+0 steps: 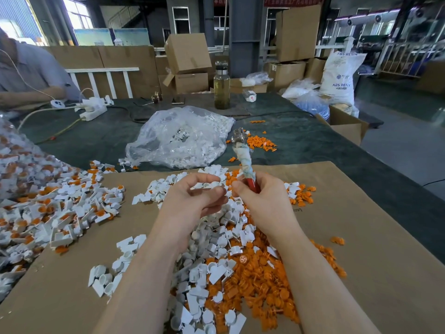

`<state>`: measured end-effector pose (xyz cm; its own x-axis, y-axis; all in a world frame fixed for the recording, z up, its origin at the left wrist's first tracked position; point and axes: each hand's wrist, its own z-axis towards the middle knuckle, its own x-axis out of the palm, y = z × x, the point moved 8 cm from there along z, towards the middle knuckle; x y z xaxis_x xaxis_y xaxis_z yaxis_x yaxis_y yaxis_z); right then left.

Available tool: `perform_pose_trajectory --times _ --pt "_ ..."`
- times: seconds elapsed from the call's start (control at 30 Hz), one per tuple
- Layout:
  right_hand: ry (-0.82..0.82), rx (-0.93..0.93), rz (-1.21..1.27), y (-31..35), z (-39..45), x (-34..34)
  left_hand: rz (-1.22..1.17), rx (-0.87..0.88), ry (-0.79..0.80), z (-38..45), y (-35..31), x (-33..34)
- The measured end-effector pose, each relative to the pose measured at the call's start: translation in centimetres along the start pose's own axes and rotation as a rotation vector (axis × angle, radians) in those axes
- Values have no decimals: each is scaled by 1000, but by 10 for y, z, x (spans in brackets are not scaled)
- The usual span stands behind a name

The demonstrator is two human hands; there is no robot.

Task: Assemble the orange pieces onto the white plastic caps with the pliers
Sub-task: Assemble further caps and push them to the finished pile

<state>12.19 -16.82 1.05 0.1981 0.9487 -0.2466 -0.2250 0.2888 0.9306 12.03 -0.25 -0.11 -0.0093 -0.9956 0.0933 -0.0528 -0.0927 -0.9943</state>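
My left hand point(192, 201) pinches a white plastic cap point(209, 185) between thumb and fingers above the pile. My right hand point(262, 201) grips the red handles of the pliers point(244, 160), whose cloth-wrapped shaft points up and away, metal jaws at the top. Whether an orange piece sits on the held cap I cannot tell. Below my hands lie loose white caps point(212, 242) mixed with loose orange pieces point(262, 280) on a sheet of cardboard point(375, 237).
A heap of white caps fitted with orange pieces point(55, 208) lies at left. A clear bag of white caps point(178, 138) and more orange pieces point(261, 142) sit beyond. A glass bottle point(221, 88), power strips point(92, 109), boxes and another person point(29, 71) are at the back.
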Motion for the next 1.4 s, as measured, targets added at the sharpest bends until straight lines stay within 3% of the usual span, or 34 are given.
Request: perform_pose_trajectory --times 0.13,0.27,0.37,0.6,0.77,0.97,1.4 --pt "49 63 133 0 -1 4 75 16 -65 -1 -2 -1" --pt "31 88 182 -1 -1 2 81 -15 4 -3 -1 9" --pt "7 86 197 -3 -1 -2 4 -57 86 -4 1 16" --pt "0 84 202 1 -2 -2 -152 -79 17 -3 1 11" --pt "2 88 174 0 -3 -1 0 -126 53 -5 8 15" --pt "-2 64 148 0 -1 0 -21 -175 -60 -2 13 9" --pt "12 -30 72 6 -1 2 -176 -95 -183 -3 5 4"
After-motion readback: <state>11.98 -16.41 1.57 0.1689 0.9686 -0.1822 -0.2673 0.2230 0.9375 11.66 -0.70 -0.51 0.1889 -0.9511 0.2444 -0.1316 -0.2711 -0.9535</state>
